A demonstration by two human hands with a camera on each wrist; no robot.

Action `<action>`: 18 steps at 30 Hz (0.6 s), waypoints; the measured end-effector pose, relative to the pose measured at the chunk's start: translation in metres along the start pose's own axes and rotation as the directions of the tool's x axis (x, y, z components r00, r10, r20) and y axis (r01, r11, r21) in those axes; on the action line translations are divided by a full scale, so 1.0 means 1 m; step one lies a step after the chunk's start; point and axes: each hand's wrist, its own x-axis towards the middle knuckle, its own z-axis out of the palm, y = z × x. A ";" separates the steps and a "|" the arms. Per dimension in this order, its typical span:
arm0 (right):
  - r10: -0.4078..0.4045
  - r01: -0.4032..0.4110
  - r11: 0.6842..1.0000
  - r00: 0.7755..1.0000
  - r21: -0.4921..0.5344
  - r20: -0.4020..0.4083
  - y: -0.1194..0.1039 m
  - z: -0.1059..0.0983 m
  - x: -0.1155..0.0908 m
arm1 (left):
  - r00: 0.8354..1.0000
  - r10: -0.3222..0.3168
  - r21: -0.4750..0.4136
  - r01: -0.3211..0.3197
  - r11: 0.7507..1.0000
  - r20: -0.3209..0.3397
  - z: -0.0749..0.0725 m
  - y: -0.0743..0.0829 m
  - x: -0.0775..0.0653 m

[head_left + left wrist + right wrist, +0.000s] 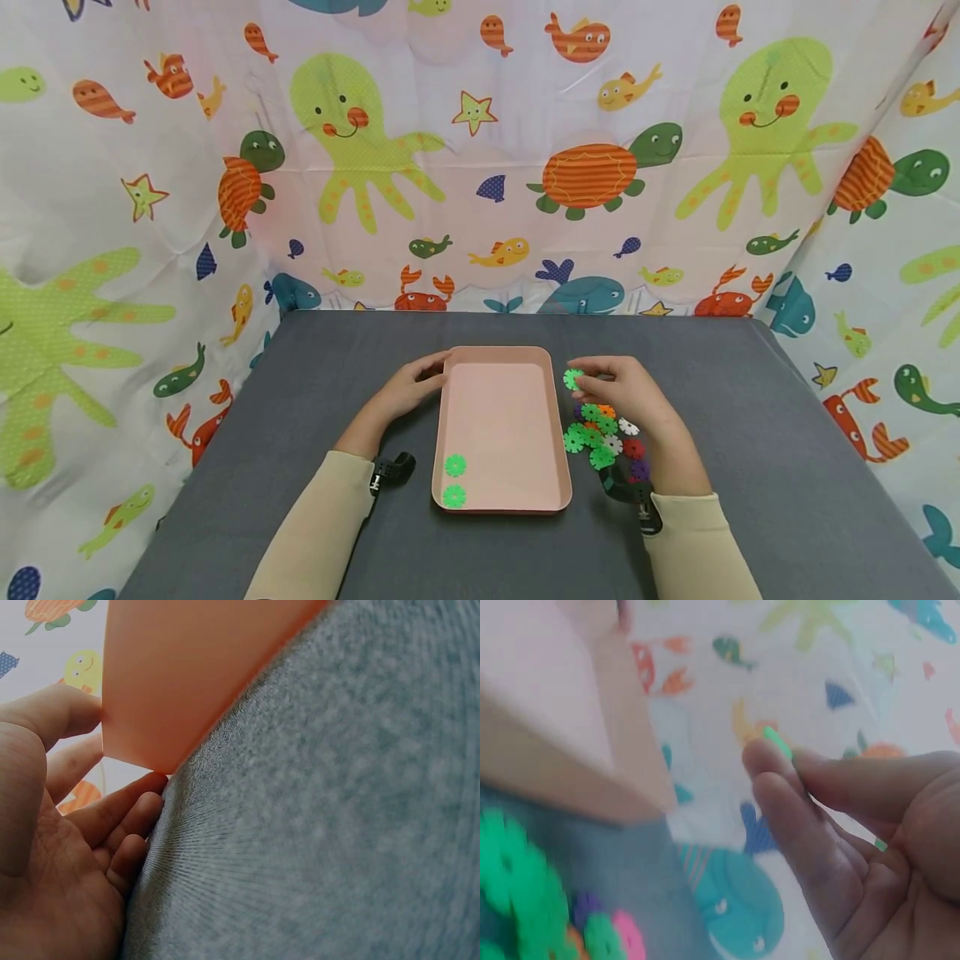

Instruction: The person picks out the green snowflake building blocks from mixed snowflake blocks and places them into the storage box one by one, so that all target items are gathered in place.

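Observation:
My right hand (626,392) pinches a green notched plastic disc (572,379) between thumb and fingers, just right of the tray's upper right side. Only slim bits of the disc (778,742) show between the fingertips in the right wrist view. The fingertips of my left hand (408,387) touch the outside of the pink tray (501,400) near its far left corner; the left wrist view has thumb and fingers against its wall (165,682). Two green discs, one (455,465) above the other (453,497), lie inside the tray at its near left.
A loose pile of notched discs (602,457), green, white, red, orange and purple, lies right of the tray, partly below my right hand. The grey cloth-covered table (360,533) meets a sea-animal curtain (480,233) at the back and sides.

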 end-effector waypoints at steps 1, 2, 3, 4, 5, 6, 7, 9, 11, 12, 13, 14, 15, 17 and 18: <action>0.002 -0.002 1.000 1.000 0.024 0.000 -0.004 0.003 0.000 | 1.000 0.000 -0.004 0.000 1.000 0.003 0.000 0.000 0.000; 0.000 0.000 0.999 1.000 0.045 0.004 -0.007 0.006 0.000 | 1.000 0.003 -0.004 -0.003 1.000 0.003 0.000 0.000 0.000; -0.004 0.003 0.998 1.000 0.060 0.010 -0.011 0.010 0.001 | 1.000 0.005 -0.006 -0.005 1.000 0.003 0.000 0.000 -0.001; -0.016 0.014 0.998 1.000 0.067 0.023 -0.015 0.013 0.001 | 1.000 0.006 -0.007 -0.006 1.000 0.001 0.000 0.000 0.000; -0.027 0.025 0.997 0.999 0.069 0.037 -0.018 0.016 0.002 | 1.000 0.008 -0.007 -0.008 1.000 0.000 0.000 0.000 0.000; -0.043 0.039 0.997 0.998 0.067 0.051 -0.021 0.019 0.003 | 1.000 0.011 -0.007 -0.011 1.000 -0.002 0.001 0.000 0.000; -0.059 0.055 0.996 0.996 0.064 0.065 -0.026 0.022 0.005 | 1.000 0.013 -0.008 -0.013 1.000 -0.004 0.001 0.000 0.000; -0.090 0.087 0.995 0.992 0.044 0.086 -0.034 0.028 0.010 | 1.000 0.016 -0.008 -0.016 1.000 -0.004 0.000 -0.001 0.000; -0.106 0.103 0.994 0.989 0.035 0.102 -0.042 0.036 0.016 | 1.000 0.014 -0.007 -0.014 1.000 -0.002 0.000 -0.002 0.000; -0.108 0.105 0.994 0.988 0.036 0.110 -0.046 0.041 0.020 | 1.000 0.010 -0.007 -0.010 1.000 -0.001 0.000 -0.002 0.000; -0.105 0.100 0.994 0.987 0.042 0.118 -0.049 0.045 0.024 | 1.000 0.007 -0.004 -0.007 1.000 -0.001 0.000 -0.002 0.000; -0.101 0.096 0.994 0.986 0.042 0.130 -0.052 0.050 0.028 | 1.000 0.002 0.001 -0.002 1.000 -0.003 0.000 -0.002 0.000; -0.094 0.088 0.995 0.985 0.046 0.144 -0.053 0.055 0.032 | 1.000 -0.001 0.006 0.001 1.000 -0.005 0.000 -0.002 0.000; -0.073 0.062 0.996 0.981 0.069 0.182 -0.055 0.065 0.040 | 1.000 0.002 0.005 -0.002 1.000 -0.003 0.000 0.003 -0.001; -0.062 0.048 0.996 0.979 0.073 0.196 -0.055 0.069 0.043 | 1.000 0.001 0.001 -0.001 1.000 -0.002 0.000 0.003 -0.001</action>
